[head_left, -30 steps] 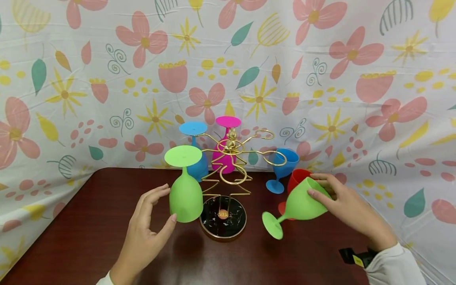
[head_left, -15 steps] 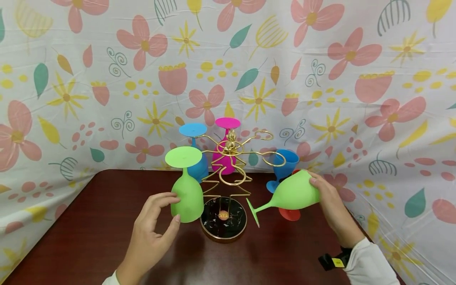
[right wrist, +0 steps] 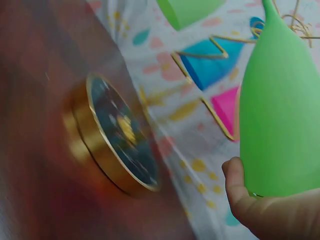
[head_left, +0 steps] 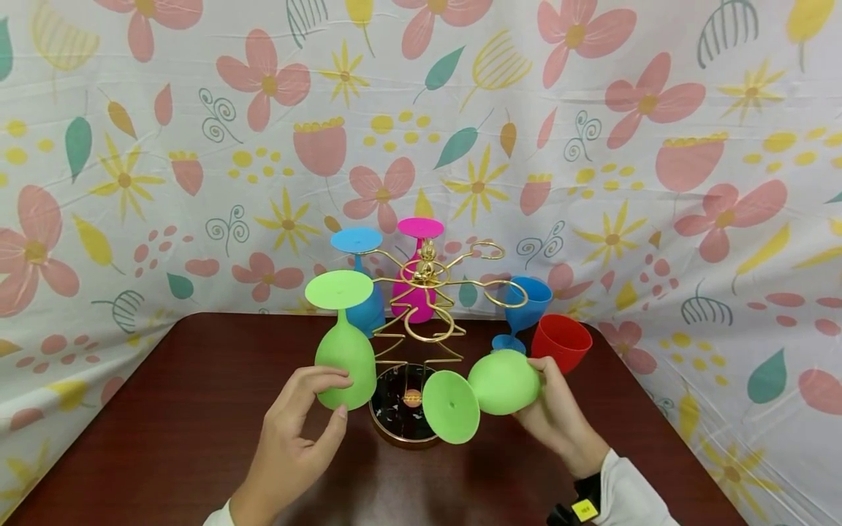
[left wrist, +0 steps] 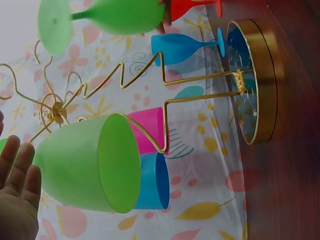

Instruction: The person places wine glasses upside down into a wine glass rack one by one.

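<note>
A gold wire goblet rack with a round black base [head_left: 395, 413] stands on the table. A green goblet [head_left: 345, 358] hangs upside down at its left front, foot on top. My left hand [head_left: 286, 438] is beside that bowl with thumb and fingers spread; the left wrist view shows the fingers [left wrist: 20, 175] loosely extended next to it. My right hand [head_left: 559, 424] grips a second green goblet [head_left: 503, 383] by the bowl near its rim. This goblet is tilted, its foot [head_left: 451, 407] pointing left and toward me, in front of the rack's base.
A blue goblet [head_left: 367, 303] and a pink goblet [head_left: 414, 292] hang upside down at the rack's back. Bare wire loops [head_left: 506, 292] reach right and forward. Another blue goblet [head_left: 526, 303] and a red goblet [head_left: 562, 340] stand at right, near the flowered cloth [head_left: 658, 219].
My right hand has carried the tilted green goblet leftward, from in front of the red goblet to the rack's base, and turned its foot toward me. My left hand has shifted slightly right.
</note>
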`<action>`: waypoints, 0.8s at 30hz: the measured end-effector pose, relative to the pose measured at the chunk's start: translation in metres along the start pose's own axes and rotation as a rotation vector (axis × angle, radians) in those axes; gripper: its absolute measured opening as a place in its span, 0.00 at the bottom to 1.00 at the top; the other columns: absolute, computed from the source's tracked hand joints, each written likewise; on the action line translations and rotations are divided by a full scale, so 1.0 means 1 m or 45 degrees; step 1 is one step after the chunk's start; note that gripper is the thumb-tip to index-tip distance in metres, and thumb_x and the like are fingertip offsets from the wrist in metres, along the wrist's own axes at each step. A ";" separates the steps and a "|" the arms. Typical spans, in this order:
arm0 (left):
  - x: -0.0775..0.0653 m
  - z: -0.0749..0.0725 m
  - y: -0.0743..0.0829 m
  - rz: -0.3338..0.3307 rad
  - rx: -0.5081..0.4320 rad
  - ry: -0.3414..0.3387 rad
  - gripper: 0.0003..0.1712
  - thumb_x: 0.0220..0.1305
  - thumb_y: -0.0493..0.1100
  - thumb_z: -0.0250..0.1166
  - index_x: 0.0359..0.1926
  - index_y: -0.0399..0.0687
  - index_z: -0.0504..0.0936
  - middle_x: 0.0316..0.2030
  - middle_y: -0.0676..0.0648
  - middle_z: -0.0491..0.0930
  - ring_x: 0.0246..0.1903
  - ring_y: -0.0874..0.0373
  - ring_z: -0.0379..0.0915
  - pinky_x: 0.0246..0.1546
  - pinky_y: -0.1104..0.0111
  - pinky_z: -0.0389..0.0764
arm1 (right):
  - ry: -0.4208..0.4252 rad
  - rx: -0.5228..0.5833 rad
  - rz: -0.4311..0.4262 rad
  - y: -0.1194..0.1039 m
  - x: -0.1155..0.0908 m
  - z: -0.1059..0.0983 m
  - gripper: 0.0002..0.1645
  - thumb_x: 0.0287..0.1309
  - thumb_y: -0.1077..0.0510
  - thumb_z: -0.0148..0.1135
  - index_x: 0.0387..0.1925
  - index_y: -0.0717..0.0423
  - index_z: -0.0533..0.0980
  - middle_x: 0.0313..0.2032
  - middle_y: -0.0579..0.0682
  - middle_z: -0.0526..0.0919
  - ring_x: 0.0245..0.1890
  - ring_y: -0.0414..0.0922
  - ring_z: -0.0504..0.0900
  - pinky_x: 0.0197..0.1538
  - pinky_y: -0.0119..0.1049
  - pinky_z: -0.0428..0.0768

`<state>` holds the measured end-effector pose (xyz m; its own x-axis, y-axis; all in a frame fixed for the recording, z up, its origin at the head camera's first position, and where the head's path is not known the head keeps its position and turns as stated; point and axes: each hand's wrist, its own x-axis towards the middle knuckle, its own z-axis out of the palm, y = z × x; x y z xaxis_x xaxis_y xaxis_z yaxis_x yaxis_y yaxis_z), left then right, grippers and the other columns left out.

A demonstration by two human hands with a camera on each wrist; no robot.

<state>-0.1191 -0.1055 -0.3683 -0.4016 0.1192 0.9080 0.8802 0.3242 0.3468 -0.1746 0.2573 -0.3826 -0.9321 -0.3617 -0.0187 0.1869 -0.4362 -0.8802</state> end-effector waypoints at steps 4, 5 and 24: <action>-0.002 0.005 0.001 0.026 -0.074 -0.031 0.21 0.54 0.25 0.60 0.50 0.37 0.80 0.48 0.41 0.79 0.45 0.54 0.76 0.45 0.73 0.74 | -0.179 0.219 0.082 0.015 0.004 0.004 0.35 0.77 0.46 0.22 0.64 0.51 0.73 0.59 0.48 0.75 0.58 0.47 0.73 0.62 0.44 0.71; -0.002 0.006 0.001 0.027 -0.098 -0.044 0.22 0.54 0.24 0.59 0.51 0.37 0.79 0.48 0.41 0.79 0.44 0.54 0.76 0.44 0.73 0.75 | -0.206 0.259 0.102 0.018 0.004 0.005 0.35 0.76 0.46 0.22 0.63 0.51 0.73 0.59 0.48 0.76 0.57 0.47 0.73 0.61 0.44 0.71; 0.005 0.060 0.022 -0.281 -0.264 -0.352 0.26 0.65 0.43 0.71 0.64 0.53 0.77 0.60 0.52 0.74 0.56 0.56 0.73 0.54 0.60 0.78 | -0.288 0.628 0.258 0.061 0.004 0.042 0.31 0.73 0.42 0.33 0.65 0.47 0.72 0.64 0.53 0.73 0.65 0.56 0.71 0.71 0.47 0.63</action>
<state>-0.1167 -0.0418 -0.3704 -0.6147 0.3247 0.7188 0.7861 0.1776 0.5921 -0.1539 0.1949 -0.4162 -0.7832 -0.6216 -0.0139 0.5277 -0.6528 -0.5435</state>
